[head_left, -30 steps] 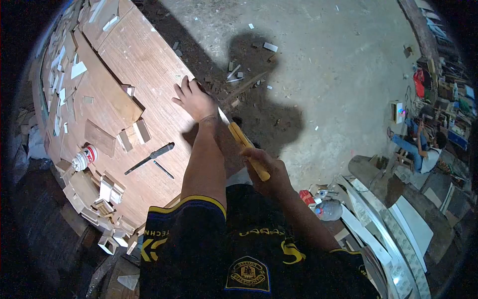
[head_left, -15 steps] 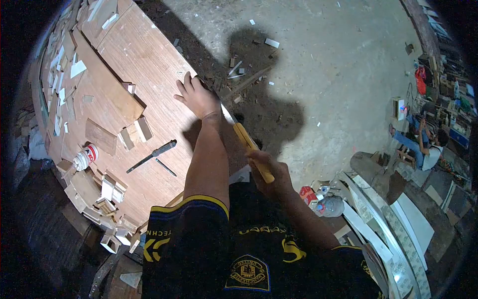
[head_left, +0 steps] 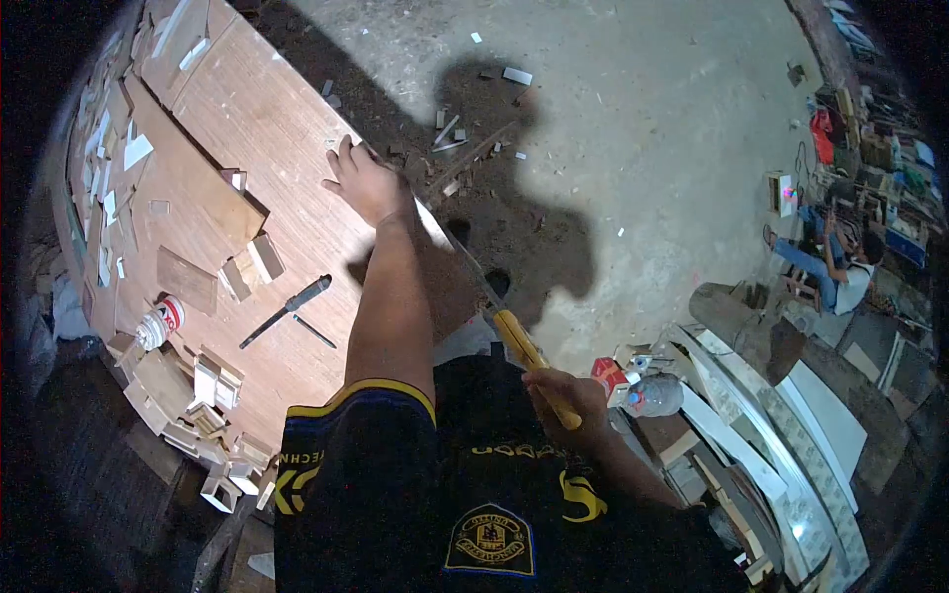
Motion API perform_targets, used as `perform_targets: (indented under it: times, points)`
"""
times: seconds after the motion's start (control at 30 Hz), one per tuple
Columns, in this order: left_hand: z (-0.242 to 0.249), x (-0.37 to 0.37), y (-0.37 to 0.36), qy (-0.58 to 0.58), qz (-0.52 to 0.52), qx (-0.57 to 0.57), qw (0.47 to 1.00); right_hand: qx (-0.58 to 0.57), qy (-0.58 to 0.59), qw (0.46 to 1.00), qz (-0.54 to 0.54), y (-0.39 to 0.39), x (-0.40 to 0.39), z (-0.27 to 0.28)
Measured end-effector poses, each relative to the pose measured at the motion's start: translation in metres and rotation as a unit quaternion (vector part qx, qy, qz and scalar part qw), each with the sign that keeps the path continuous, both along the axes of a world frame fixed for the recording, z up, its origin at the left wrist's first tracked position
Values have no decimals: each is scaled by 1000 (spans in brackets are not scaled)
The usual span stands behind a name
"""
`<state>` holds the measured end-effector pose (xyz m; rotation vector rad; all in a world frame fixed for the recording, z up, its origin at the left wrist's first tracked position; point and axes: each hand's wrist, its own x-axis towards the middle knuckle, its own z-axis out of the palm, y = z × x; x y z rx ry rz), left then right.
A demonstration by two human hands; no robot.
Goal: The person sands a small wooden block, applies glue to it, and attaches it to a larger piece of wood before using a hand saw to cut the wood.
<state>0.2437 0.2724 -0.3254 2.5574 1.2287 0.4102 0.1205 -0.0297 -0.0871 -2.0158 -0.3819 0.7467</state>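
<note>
My left hand (head_left: pixel 368 188) lies on the light wooden board (head_left: pixel 267 109), fingers spread, close to its long edge. In my right hand (head_left: pixel 573 400) is a hand saw (head_left: pixel 516 338) with a long yellow handle, my fingers wrapped round its rear end. Its narrow blade runs forward along the board's edge toward my left wrist; the far part of the blade is hidden. On the board left of my forearm lie a dark long-bladed tool (head_left: pixel 287 310) and a thin dark stick like a pencil (head_left: pixel 315 331).
A white jar with a red label (head_left: pixel 163 321) and small wooden box pieces (head_left: pixel 215 381) stand at the board's left. Offcuts litter the floor (head_left: pixel 633 128). A clear plastic bottle (head_left: pixel 656 395) and leaning panels (head_left: pixel 732 445) are at right. Another person (head_left: pixel 840 272) sits farther off.
My right hand has drawn the saw back toward my body, so some of its blade now shows ahead of the handle. My left hand stays on the board; the view has shifted slightly.
</note>
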Motion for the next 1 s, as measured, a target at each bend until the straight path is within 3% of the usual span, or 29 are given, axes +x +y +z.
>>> perform_targets:
  times: [0.17,0.27,0.33,0.4,0.47,0.6,0.67,1.0]
  points:
    - [2,-1,-3,-12,0,3,1000,44,-92,994,-33,8,16,13]
    - [3,-3,-2,-14,-6,5,1000,-34,-79,996,23,-4,27,32]
    - [-5,-4,0,-43,-23,19,999,-74,-172,979,80,-1,42,42]
    - [-5,-4,3,-31,-23,5,999,-22,-195,980,34,20,53,30]
    - [-4,-4,5,-37,-9,-42,998,56,-46,995,-61,35,61,6]
    - [-10,-3,6,-74,-7,-44,996,39,-39,998,-13,58,72,-17]
    - [-15,-2,4,-99,-10,52,994,31,12,999,-18,64,72,-21]
    - [-15,-5,1,-104,-20,12,994,37,-29,999,-16,67,71,-37]
